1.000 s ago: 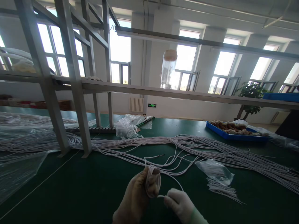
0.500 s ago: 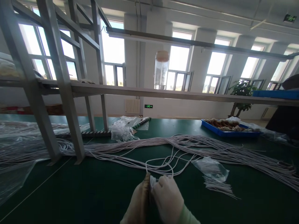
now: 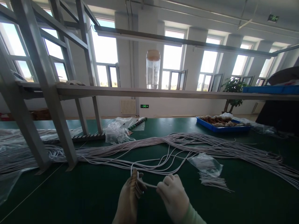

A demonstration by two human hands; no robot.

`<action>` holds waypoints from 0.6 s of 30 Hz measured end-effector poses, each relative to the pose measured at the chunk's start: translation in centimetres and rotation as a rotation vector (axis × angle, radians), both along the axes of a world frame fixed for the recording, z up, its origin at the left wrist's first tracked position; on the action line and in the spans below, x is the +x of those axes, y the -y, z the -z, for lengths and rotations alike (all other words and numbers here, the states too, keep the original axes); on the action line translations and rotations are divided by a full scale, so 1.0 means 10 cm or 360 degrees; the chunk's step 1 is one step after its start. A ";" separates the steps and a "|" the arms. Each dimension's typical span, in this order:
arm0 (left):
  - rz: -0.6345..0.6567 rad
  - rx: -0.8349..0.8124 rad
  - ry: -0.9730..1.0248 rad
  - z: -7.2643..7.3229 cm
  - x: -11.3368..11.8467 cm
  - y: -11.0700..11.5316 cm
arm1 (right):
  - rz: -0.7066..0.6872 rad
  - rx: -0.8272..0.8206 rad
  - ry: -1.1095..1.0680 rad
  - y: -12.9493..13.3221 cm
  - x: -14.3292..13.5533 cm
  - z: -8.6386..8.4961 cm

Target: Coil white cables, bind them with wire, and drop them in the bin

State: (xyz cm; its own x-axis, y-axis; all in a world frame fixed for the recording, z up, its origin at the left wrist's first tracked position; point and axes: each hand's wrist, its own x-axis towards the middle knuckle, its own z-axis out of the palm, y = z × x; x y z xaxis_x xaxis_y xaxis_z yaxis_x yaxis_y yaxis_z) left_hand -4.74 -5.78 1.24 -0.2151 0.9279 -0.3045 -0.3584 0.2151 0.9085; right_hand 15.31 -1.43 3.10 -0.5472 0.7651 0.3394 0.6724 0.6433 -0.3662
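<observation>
My left hand (image 3: 130, 193), at the lower middle, is closed around a white cable (image 3: 131, 169) that rises from its fingers and loops back over the table. A stretch of that cable runs from the left fingers across to my right hand (image 3: 174, 194), whose fingers pinch its other part. Whether more strands sit inside the left palm is hidden. Just beyond the hands lies a long bundle of grey-white cables (image 3: 149, 143), with several loose loops sagging toward me. To the right, a clear plastic bag (image 3: 206, 164) rests by a small pile of short cut cables (image 3: 215, 181).
A metal rack's legs (image 3: 58, 124) stand at left, bearing a shelf (image 3: 130, 92) across the view. On it is a clear jar (image 3: 153, 70). Crumpled plastic film (image 3: 118, 130) and a blue tray (image 3: 223, 128) of brownish pieces lie at the back of the green table (image 3: 93, 193).
My hands have moved apart, the right one drawing a length of cable away from the left. The gathered white strands no longer show between them. The view has shifted slightly rightward.
</observation>
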 end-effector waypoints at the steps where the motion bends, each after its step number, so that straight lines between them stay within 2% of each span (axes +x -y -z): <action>1: 0.0006 -0.0015 0.0004 0.00 -0.01 0.00 | 0.0008 -0.0176 -0.0199 -0.03 0.05 -0.09; 3: 0.0039 -0.0058 -0.0003 -0.02 0.02 0.01 | -0.0007 -0.0614 -0.0661 -0.18 0.15 -0.26; 6: 0.0175 -0.0098 0.0063 -0.04 0.14 -0.01 | -0.0032 -0.1227 -0.1267 -0.55 0.23 -0.44; 9: 0.0281 -0.0095 0.0114 -0.05 0.28 -0.03 | 0.0023 -0.1395 -0.1450 -0.89 0.22 -0.44; 11: 0.0305 -0.0075 0.0125 -0.06 0.33 -0.03 | 0.0099 -0.1394 -0.1377 -0.98 0.21 -0.32; 13: 0.0287 -0.0037 0.0108 -0.05 0.34 -0.01 | 0.0191 -0.1398 -0.1263 -0.93 0.24 -0.14; 18: -0.0136 0.0237 -0.0415 0.10 0.35 0.10 | 0.0263 -0.1524 -0.0852 -0.46 0.33 0.35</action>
State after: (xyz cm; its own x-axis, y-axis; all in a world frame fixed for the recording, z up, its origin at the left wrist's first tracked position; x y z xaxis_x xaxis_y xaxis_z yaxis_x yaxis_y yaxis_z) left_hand -1.20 -6.79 0.22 -0.3470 0.9335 -0.0909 -0.1202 0.0519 0.9914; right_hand 18.61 3.17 -0.36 -0.3734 0.8878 -0.2692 0.3299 -0.1442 -0.9330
